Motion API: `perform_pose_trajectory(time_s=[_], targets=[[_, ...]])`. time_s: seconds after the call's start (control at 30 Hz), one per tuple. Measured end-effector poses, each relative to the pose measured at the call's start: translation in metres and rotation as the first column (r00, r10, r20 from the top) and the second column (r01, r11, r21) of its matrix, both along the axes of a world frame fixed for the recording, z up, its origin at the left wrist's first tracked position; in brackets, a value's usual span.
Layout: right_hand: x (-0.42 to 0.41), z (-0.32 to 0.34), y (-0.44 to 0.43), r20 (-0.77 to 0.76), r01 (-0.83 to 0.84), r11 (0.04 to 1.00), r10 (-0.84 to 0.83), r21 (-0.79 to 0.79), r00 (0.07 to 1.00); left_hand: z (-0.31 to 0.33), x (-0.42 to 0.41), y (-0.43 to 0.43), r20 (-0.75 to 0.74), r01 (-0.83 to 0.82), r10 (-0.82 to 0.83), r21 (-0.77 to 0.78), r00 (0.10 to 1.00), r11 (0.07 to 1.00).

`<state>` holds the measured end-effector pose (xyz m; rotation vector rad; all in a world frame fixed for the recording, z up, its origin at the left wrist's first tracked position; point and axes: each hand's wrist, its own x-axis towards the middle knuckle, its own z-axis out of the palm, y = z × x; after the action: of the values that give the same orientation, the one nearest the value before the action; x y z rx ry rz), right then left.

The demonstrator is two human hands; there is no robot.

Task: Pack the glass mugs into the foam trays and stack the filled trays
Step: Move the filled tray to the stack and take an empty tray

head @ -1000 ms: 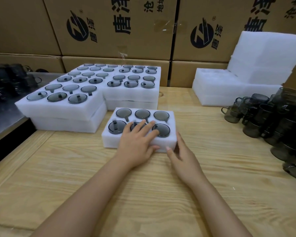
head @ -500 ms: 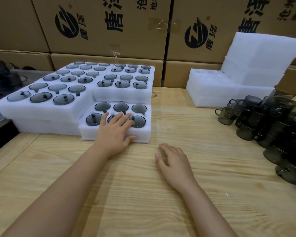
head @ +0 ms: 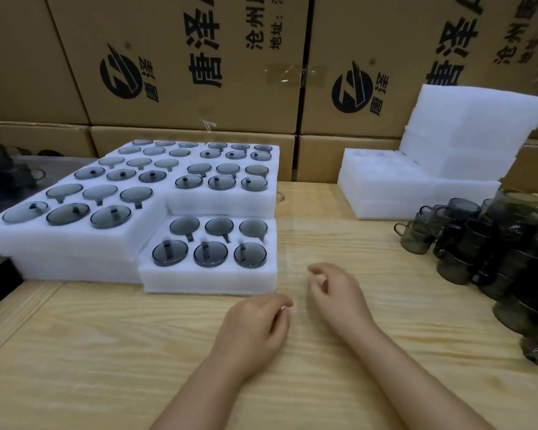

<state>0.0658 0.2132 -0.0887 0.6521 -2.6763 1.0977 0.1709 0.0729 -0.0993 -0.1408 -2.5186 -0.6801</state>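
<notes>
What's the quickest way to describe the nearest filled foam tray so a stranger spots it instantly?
Find the wall of printed cardboard boxes, then the block of white foam trays of dark glass mugs on the left of the wooden table. The nearest filled tray, holding six mugs, is at that block's front right corner. Unlike its stacked neighbours, it sits lower, one layer on the table.

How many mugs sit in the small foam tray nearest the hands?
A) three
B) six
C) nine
B: the nearest foam tray holds two rows of three dark glass mugs, one in each pocket.
</notes>
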Motion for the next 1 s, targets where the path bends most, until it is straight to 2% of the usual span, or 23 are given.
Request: perform_pose_trajectory(time_s=[0.1,0.2,0.33,0.43,0.5,0.67,0.87,1.0], targets=[[-0.060,0.021,0.006,0.013,0.120,0.992,-0.119,-0.045,0.993,-0.007,-0.006,-0.006,0.033,-0.046,0.045,0.035,0.998,0.998],[-0.119,0.042,0.010,0.027,0.170,0.980,-0.174,0.106,0.984,-0.007,-0.008,-0.006,0.022,-0.025,0.024,0.055,0.999,0.998],[-0.183,0.068,0.023,-0.093,0.319,0.913,-0.306,0.255,0.948,-0.005,-0.012,-0.009,0.037,-0.024,0.021,0.084,0.999,0.996],[-0.211,0.074,0.031,0.022,0.333,0.879,-0.362,0.340,0.932,-0.004,-0.015,-0.012,0.019,-0.038,0.036,0.109,0.999,0.993],[-0.220,0.075,0.032,0.011,0.321,0.866,-0.352,0.384,0.936,-0.004,-0.016,-0.012,0.015,-0.032,0.031,0.097,0.999,0.995],[-0.229,0.079,0.030,-0.064,0.316,0.906,-0.311,0.281,0.948,-0.004,-0.017,-0.013,0.036,-0.022,0.020,0.082,0.999,0.996],[-0.214,0.077,0.022,-0.145,0.359,0.917,-0.337,0.174,0.930,-0.005,-0.015,-0.012,0.055,-0.042,0.037,0.094,0.998,0.995],[-0.180,0.086,0.020,-0.187,0.307,0.951,-0.299,0.017,0.936,-0.005,-0.013,-0.011,0.086,-0.049,0.040,0.111,0.995,0.993]])
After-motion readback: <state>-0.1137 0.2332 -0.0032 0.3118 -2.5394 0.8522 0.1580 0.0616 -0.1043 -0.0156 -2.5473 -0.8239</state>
